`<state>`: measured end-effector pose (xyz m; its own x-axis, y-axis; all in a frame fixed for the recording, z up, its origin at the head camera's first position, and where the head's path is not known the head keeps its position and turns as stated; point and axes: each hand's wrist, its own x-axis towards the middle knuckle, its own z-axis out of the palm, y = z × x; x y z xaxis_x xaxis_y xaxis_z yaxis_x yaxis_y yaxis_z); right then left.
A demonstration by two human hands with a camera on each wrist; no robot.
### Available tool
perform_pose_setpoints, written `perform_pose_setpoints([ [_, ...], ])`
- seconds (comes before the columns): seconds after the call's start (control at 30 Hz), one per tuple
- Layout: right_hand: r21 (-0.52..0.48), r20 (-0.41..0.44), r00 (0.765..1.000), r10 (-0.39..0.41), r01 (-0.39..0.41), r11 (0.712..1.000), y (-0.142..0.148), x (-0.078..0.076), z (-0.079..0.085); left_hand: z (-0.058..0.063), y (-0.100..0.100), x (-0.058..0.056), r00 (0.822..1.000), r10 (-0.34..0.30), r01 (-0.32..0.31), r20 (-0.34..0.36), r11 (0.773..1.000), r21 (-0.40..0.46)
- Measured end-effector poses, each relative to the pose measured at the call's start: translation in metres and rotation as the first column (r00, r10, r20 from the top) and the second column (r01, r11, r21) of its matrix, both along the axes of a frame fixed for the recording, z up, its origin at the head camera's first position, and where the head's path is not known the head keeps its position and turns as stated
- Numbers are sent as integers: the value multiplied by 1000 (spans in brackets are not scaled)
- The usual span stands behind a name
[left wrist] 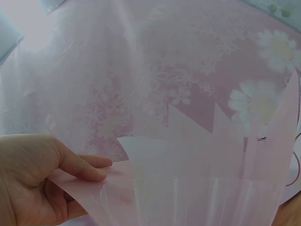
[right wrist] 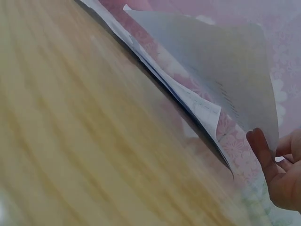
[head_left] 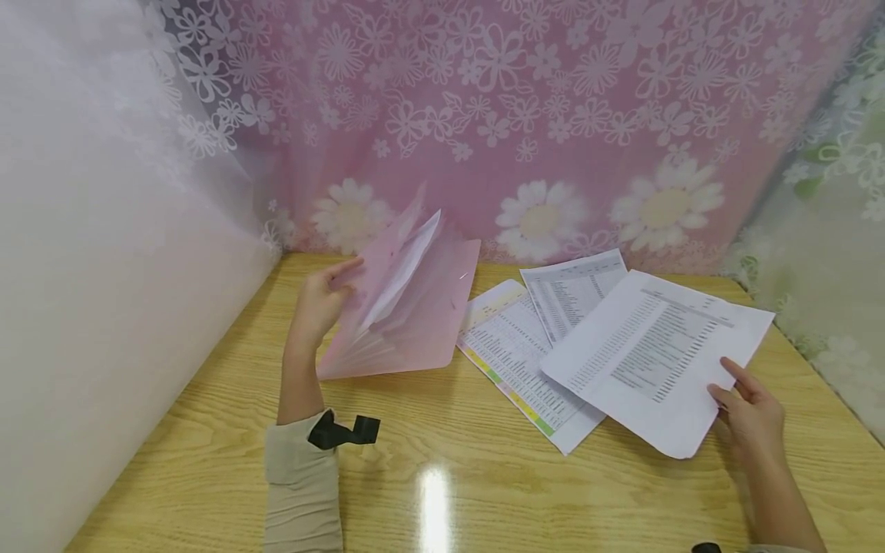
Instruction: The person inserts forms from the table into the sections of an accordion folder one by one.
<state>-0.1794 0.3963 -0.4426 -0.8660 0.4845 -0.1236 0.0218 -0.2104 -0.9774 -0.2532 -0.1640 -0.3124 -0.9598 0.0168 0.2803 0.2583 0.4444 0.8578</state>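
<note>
Pink folder (head_left: 432,326) in left hand (head_left: 321,307)

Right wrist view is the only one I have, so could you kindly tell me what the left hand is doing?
Observer: The left hand grips the edge of a pink folder.
Operator: Thank you; is the folder closed?
Observer: No, the head view shows it spread open, with a white leaf standing between its covers.
Operator: And what lies just to the right of it, please?
Observer: A printed sheet with a multicoloured strip along one edge.
</note>
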Motion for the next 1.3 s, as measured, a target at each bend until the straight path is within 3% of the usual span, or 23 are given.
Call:
perform_pose_setpoints([
  [0.67,-28,-48,987,151,-152,988,-40,3,18,2,5,1,1000,-12,12,-8,1000,-6],
  [0.87,14,-91,971,222,-222,975,-51,-6,26,2,2,0,1000,3,-3,-4,1000,-31],
  [1.03,86,-62,968,245,-239,967,-53,-22,26,3,1,0,1000,0,0,-7,999,-32],
  [1.17,116,-69,960,273,-264,958,-64,-28,37,3,3,1,1000,-7,7,-4,1000,-9],
  [1.3,118,-91,948,306,-295,948,-83,-26,61,2,4,1,1000,-15,15,5,1000,6],
])
